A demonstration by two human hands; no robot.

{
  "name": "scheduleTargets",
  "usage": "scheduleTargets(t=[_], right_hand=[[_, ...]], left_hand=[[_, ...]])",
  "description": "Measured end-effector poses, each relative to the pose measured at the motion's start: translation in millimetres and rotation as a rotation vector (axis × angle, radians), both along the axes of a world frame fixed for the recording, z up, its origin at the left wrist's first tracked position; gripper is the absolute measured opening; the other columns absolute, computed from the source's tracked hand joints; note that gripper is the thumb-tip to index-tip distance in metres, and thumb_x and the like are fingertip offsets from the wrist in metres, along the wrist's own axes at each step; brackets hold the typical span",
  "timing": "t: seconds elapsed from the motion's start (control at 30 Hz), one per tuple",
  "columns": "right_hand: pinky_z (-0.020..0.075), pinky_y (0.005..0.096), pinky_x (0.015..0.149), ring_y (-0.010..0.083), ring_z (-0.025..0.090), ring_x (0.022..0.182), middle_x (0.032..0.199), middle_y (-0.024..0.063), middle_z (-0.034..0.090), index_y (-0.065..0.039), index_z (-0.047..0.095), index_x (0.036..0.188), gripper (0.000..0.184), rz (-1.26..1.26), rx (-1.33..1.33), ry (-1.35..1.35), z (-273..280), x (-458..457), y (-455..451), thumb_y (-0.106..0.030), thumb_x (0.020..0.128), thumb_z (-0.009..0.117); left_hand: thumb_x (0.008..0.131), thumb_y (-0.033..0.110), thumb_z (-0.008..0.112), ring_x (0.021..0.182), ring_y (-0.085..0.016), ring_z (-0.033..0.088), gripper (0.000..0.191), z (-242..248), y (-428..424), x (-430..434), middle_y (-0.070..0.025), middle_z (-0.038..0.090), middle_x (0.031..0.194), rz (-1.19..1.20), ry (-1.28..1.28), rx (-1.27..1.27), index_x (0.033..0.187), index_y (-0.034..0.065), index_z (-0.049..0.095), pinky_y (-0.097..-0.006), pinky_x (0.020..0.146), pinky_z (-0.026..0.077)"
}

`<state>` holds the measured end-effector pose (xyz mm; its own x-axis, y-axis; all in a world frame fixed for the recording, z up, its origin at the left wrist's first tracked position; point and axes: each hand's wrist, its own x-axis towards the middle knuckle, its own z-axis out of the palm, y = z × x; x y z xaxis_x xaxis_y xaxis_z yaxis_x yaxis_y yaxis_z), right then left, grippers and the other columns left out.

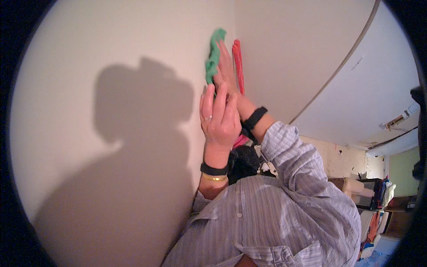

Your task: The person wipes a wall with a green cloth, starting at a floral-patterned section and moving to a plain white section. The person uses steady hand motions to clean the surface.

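Note:
A crumpled green cloth point(212, 63) lies against the pale wall point(160, 36), close to the corner. My right hand point(227, 71) is on it, fingers stretched out and pressing it to the wall. Lower down, my left hand point(220, 115) is beside the wall with its back towards me and its fingers apart. Its fingertips are just below the cloth's lower end, close to my right hand. I see nothing held in the left hand, though its palm is hidden. A red, long, narrow object point(238, 65) stands behind my right hand near the corner.
A second wall point(287, 50) meets the first at the corner, with a curved dark strip point(347, 55) along its edge. Dark and pink items point(245, 160) sit below my forearms. At far right are furniture and piled fabrics point(383, 197). My shadow covers much of the left wall.

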<state>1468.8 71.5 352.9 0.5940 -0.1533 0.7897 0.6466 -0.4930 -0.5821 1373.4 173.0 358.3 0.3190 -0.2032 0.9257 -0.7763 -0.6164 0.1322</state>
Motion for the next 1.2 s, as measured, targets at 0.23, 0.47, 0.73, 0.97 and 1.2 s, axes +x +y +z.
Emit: scheduleTargets(t=[0.23, 0.47, 0.73, 0.97, 1.2], right_hand=[[0.0122, 0.0425, 0.120, 0.0360, 0.014, 0.147, 0.159, 0.0219, 0.014, -0.006, 0.018, 0.154, 0.066, 0.027, 0.159, 0.286, -93, -25, 3, -0.034, 0.099, 0.041], [0.0186, 0.0410, 0.118, 0.0371, 0.018, 0.146, 0.159, 0.0214, 0.016, -0.005, 0.020, 0.153, 0.073, 0.087, 0.021, 0.232, -73, -56, 9, -0.034, 0.096, 0.054], [0.0208, 0.0536, 0.115, 0.0460, 0.021, 0.143, 0.158, 0.0216, 0.020, -0.010, 0.033, 0.150, 0.066, 0.005, -0.159, -0.188, 29, -18, 2, -0.041, 0.094, 0.047], [0.0205, 0.0503, 0.116, 0.0441, 0.021, 0.144, 0.157, 0.0212, 0.022, -0.008, 0.032, 0.149, 0.063, -0.029, -0.053, -0.200, 59, 32, -23, -0.034, 0.094, 0.047], [0.0176, 0.0444, 0.119, 0.0351, 0.019, 0.146, 0.158, 0.0176, 0.021, -0.007, 0.029, 0.150, 0.057, -0.084, 0.104, 0.001, -10, 57, -38, -0.018, 0.095, 0.040]], left_hand=[[0.089, 0.008, 0.060, 0.132, -0.038, 0.044, 0.021, -4, -2, -2, -0.0138, 0.055, 0.137, 0.033, 0.064, 0.085, 0.107, 0.0046, 0.070, -0.0492, 0.109, 0.034], [0.092, 0.011, 0.060, 0.131, -0.044, 0.042, 0.029, -7, 4, -2, -0.0258, 0.047, 0.140, -0.060, 0.076, 0.001, 0.118, -0.0004, 0.062, -0.0520, 0.107, 0.036], [0.094, 0.013, 0.059, 0.131, -0.044, 0.041, 0.037, -6, 5, -8, -0.0260, 0.042, 0.142, -0.010, 0.089, -0.092, 0.127, -0.0025, 0.055, -0.0530, 0.107, 0.036], [0.091, 0.011, 0.061, 0.132, -0.047, 0.040, 0.030, -5, 7, -9, -0.0250, 0.043, 0.142, -0.001, 0.115, 0.022, 0.117, -0.0028, 0.060, -0.0542, 0.107, 0.035], [0.089, 0.009, 0.061, 0.133, -0.049, 0.038, 0.028, -6, 7, -10, -0.0255, 0.045, 0.141, 0.012, 0.147, 0.073, 0.114, -0.0036, 0.062, -0.0566, 0.109, 0.032]])
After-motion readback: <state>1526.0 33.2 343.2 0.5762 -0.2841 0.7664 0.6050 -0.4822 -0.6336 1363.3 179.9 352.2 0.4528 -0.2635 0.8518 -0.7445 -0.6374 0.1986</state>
